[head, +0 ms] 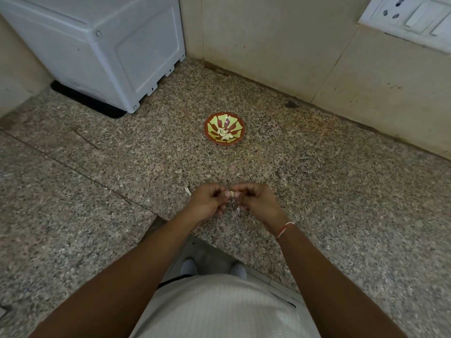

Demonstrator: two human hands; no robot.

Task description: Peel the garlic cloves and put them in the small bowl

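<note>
Between both hands' [207, 200] grip: garlic clove [231, 194]

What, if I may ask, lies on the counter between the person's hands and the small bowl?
In the head view, only bare speckled counter lies between the left hand, the right hand and the small bowl; nothing stands there.

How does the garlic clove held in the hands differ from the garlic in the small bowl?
The garlic clove is pinched between the left hand and right hand, above the counter; the peeled cloves lie loose in the small bowl. The held one is single; the bowl holds several. Both look pale.
</note>
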